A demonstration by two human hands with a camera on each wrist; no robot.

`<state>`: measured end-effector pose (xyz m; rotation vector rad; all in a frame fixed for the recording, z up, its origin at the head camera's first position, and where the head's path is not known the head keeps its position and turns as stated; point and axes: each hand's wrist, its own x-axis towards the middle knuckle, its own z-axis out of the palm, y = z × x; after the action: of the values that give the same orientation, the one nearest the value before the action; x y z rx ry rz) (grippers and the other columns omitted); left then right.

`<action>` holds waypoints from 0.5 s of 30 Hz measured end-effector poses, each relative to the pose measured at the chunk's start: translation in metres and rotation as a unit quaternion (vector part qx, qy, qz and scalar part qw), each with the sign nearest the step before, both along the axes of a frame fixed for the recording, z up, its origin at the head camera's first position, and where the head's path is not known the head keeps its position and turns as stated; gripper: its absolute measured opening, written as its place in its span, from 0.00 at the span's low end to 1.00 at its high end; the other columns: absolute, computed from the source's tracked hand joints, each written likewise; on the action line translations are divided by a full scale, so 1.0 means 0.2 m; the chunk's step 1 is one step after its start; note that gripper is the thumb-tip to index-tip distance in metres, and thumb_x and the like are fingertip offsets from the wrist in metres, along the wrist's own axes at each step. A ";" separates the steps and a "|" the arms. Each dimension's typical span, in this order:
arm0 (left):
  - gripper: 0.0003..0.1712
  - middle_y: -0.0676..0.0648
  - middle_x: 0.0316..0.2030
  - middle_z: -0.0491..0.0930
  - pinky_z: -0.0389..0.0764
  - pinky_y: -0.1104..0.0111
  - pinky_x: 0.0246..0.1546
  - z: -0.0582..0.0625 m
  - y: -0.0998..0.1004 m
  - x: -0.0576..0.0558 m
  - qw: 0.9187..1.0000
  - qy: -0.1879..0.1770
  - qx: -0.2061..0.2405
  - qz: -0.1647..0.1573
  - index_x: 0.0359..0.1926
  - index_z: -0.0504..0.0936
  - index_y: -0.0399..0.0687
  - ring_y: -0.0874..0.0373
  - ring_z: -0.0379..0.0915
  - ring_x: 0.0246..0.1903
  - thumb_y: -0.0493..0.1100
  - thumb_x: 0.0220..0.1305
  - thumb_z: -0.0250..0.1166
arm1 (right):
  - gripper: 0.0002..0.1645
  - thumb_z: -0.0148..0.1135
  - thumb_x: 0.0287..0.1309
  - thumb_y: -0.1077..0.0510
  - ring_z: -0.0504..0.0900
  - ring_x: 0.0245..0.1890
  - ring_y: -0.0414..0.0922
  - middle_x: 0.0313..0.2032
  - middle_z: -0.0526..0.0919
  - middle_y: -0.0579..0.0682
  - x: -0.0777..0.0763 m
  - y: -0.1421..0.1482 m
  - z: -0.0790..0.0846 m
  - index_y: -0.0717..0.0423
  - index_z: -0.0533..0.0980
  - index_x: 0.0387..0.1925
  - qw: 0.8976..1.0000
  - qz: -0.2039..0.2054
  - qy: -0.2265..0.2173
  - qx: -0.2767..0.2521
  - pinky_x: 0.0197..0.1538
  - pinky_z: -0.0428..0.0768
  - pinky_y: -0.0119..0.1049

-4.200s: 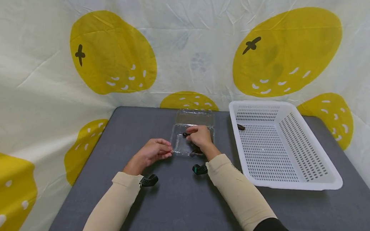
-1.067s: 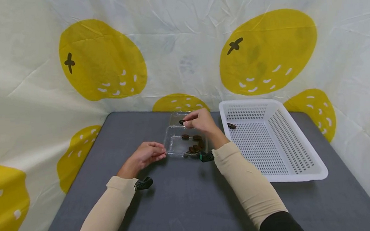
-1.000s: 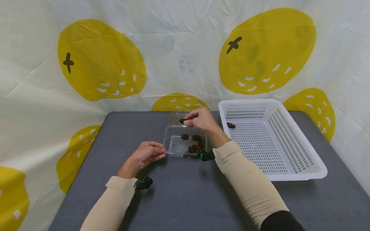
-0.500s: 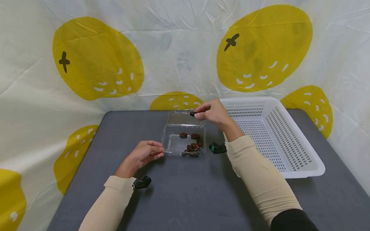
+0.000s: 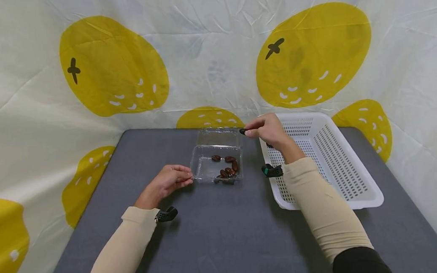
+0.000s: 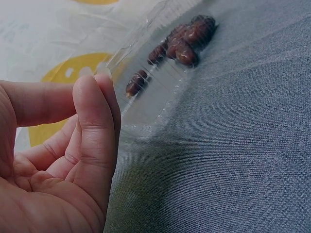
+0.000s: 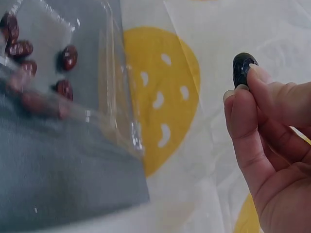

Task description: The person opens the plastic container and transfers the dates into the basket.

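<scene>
A clear plastic clamshell box (image 5: 205, 168) lies on the table, its lid (image 5: 216, 137) folded back. Several brown, glossy dates (image 5: 234, 166) are inside, mostly toward its right and front. At the box's front left corner, my left hand (image 5: 168, 181) pinches the rim between thumb and finger. My right hand (image 5: 270, 129) holds one dark date (image 7: 241, 68) by thumb and fingertips, in the air between the lid and the white basket (image 5: 372, 187). Part of another dark date (image 5: 269, 145) shows in the basket, largely hidden by my right hand.
The perforated basket stands on the grey table (image 5: 218, 246) right of the box, with my right forearm crossing over it. A white cloth (image 5: 213, 60) with yellow fruit prints hangs behind the table and along its sides.
My right hand was down in the box 4.2 seconds ago. It has since lifted out with a date and moved right, to the basket's left edge. My left hand stays at the box's corner.
</scene>
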<state>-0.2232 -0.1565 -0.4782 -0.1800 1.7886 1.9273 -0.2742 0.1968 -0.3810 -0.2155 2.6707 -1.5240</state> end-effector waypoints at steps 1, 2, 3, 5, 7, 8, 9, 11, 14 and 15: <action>0.23 0.49 0.29 0.87 0.89 0.70 0.38 0.00 0.00 0.00 1.000 0.001 0.000 -0.002 0.62 0.69 0.20 0.61 0.86 0.29 0.28 0.71 0.61 | 0.15 0.71 0.65 0.61 0.83 0.45 0.51 0.52 0.87 0.64 0.00 0.02 0.00 0.64 0.86 0.51 1.000 -0.001 -0.001 0.002 0.53 0.83 0.46; 0.23 0.49 0.29 0.87 0.89 0.70 0.38 0.00 0.00 0.01 1.000 0.002 0.000 -0.003 0.62 0.70 0.20 0.61 0.86 0.30 0.28 0.71 0.62 | 0.15 0.71 0.65 0.61 0.83 0.45 0.51 0.52 0.87 0.64 0.00 0.03 0.00 0.63 0.86 0.51 1.000 -0.003 -0.002 0.004 0.55 0.83 0.48; 0.23 0.49 0.29 0.87 0.89 0.70 0.38 0.00 0.00 0.01 1.000 0.003 0.000 -0.004 0.62 0.69 0.19 0.61 0.86 0.30 0.28 0.71 0.62 | 0.15 0.71 0.65 0.60 0.83 0.45 0.51 0.51 0.87 0.64 0.01 0.05 0.00 0.63 0.86 0.51 1.000 -0.004 -0.005 0.007 0.55 0.83 0.48; 0.23 0.49 0.29 0.87 0.89 0.70 0.38 0.00 0.00 0.01 1.000 0.002 0.000 -0.004 0.62 0.70 0.20 0.61 0.87 0.30 0.28 0.71 0.62 | 0.16 0.71 0.65 0.60 0.85 0.45 0.53 0.50 0.88 0.63 0.01 0.07 0.00 0.62 0.86 0.52 1.000 -0.005 -0.011 0.003 0.59 0.82 0.51; 0.23 0.49 0.29 0.87 0.89 0.70 0.38 0.00 0.00 0.01 1.000 0.001 -0.001 -0.004 0.62 0.70 0.20 0.61 0.87 0.29 0.28 0.70 0.62 | 0.15 0.71 0.65 0.61 0.87 0.43 0.51 0.48 0.88 0.62 0.02 0.10 0.00 0.63 0.86 0.51 1.000 -0.006 -0.015 0.000 0.58 0.82 0.48; 0.23 0.49 0.29 0.87 0.89 0.71 0.37 0.01 0.00 0.01 1.000 0.001 -0.001 -0.004 0.62 0.70 0.20 0.61 0.87 0.29 0.28 0.71 0.62 | 0.15 0.71 0.64 0.61 0.88 0.42 0.49 0.47 0.89 0.61 0.02 0.12 0.00 0.63 0.86 0.51 1.000 -0.007 -0.014 0.001 0.57 0.82 0.45; 0.23 0.49 0.29 0.87 0.89 0.71 0.37 0.01 -0.01 0.01 1.000 0.001 -0.003 -0.004 0.62 0.70 0.20 0.61 0.87 0.29 0.28 0.71 0.62 | 0.15 0.71 0.64 0.62 0.88 0.40 0.47 0.46 0.89 0.59 0.02 0.13 0.00 0.64 0.86 0.51 1.000 -0.009 -0.013 0.002 0.55 0.83 0.42; 0.23 0.49 0.29 0.87 0.89 0.71 0.37 0.01 -0.01 0.01 1.000 0.001 -0.004 -0.003 0.62 0.70 0.20 0.61 0.87 0.29 0.28 0.71 0.62 | 0.15 0.72 0.63 0.63 0.88 0.37 0.42 0.43 0.90 0.56 0.02 0.15 -0.01 0.65 0.86 0.51 1.000 -0.011 -0.009 -0.001 0.54 0.84 0.40; 0.23 0.49 0.29 0.87 0.89 0.71 0.37 0.01 -0.01 0.02 1.000 0.002 -0.005 -0.002 0.62 0.70 0.20 0.61 0.87 0.29 0.28 0.71 0.62 | 0.15 0.72 0.63 0.64 0.86 0.33 0.36 0.40 0.90 0.51 0.02 0.19 -0.02 0.67 0.85 0.50 1.000 -0.015 -0.009 -0.004 0.48 0.86 0.33; 0.23 0.49 0.30 0.87 0.89 0.71 0.37 0.01 -0.01 0.02 1.000 0.001 -0.006 -0.002 0.63 0.69 0.20 0.61 0.87 0.30 0.28 0.71 0.62 | 0.15 0.72 0.63 0.64 0.86 0.33 0.36 0.39 0.90 0.50 0.02 0.20 -0.03 0.68 0.85 0.50 1.000 -0.015 -0.010 -0.009 0.47 0.86 0.33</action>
<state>-0.2191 -0.1592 -0.4763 -0.1765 1.8005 1.9155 -0.2701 0.2370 -0.3863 -0.1597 2.6581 -1.5500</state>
